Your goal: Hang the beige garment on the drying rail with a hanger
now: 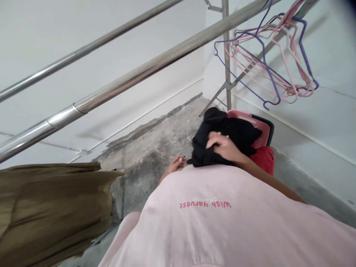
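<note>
My right hand is closed on a bunched black garment, its fingers curled into the fabric. Part of that black cloth lies over the pink laundry basket, whose perforated side and rim show behind it. My left hand is just left of the garment's lower edge, holding nothing, with its fingers loosely bent and apart. Beside my right forearm, a red cloth hangs at the basket's near side. The lower part of the basket is hidden by the cloths and my body.
Two metal rails of a drying rack cross above the floor. Several pink and purple hangers hang from the rack at upper right. An olive-brown garment hangs at lower left. White walls meet the stained concrete floor.
</note>
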A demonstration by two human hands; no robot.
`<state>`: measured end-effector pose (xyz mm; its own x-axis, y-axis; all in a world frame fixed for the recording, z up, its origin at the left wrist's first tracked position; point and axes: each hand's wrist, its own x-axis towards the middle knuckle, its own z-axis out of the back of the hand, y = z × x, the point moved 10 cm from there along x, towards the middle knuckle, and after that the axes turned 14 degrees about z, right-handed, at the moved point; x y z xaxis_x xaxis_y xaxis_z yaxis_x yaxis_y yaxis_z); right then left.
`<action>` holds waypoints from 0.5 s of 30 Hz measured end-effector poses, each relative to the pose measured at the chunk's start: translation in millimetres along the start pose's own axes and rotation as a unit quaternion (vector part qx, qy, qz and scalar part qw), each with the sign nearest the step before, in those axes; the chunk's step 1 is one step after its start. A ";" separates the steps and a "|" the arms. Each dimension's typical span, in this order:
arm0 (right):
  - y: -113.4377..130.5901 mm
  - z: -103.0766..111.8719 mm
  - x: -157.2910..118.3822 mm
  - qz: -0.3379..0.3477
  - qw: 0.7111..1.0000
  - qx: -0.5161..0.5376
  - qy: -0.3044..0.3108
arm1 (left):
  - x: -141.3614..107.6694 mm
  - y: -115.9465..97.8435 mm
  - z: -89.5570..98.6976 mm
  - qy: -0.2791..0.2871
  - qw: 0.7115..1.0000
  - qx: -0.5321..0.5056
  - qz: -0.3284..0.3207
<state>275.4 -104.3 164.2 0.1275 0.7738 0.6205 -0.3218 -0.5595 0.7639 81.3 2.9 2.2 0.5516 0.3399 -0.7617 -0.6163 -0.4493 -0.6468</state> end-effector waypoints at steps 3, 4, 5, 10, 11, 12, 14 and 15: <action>15.4 -80.0 4.8 -0.021 0.974 0.116 0.196 | 7.2 -11.3 -2.9 -0.013 0.998 -0.053 -0.011; 11.0 -87.8 4.0 -0.047 0.971 0.122 0.202 | 7.7 -15.6 -6.7 -0.004 0.997 -0.079 -0.012; 4.0 -87.8 3.4 -0.075 0.973 0.119 0.184 | 7.1 -19.7 -11.2 0.011 0.993 -0.116 -0.014; -21.9 -72.0 -11.1 -0.144 0.973 0.132 0.125 | -4.5 -23.8 -32.5 0.121 0.913 -0.389 0.002; -23.3 -72.1 -13.5 -0.144 0.971 0.139 0.130 | -7.2 -22.7 -34.5 0.130 0.896 -0.425 0.005; -23.7 -72.7 -14.8 -0.140 0.970 0.141 0.137 | -9.9 -21.9 -35.6 0.134 0.881 -0.453 0.006; -21.7 -74.5 -14.3 -0.122 0.972 0.131 0.153 | -14.9 -21.2 -36.7 0.135 0.863 -0.486 0.007; -19.3 -75.3 -12.9 -0.109 0.973 0.121 0.162 | -17.2 -20.9 -37.4 0.134 0.860 -0.492 0.011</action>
<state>209.2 -81.1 128.0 -0.1465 0.9130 0.3807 -0.0850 -0.3951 0.9147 105.6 -24.4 30.3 0.7371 0.1787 -0.6518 0.0735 -0.9799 -0.1855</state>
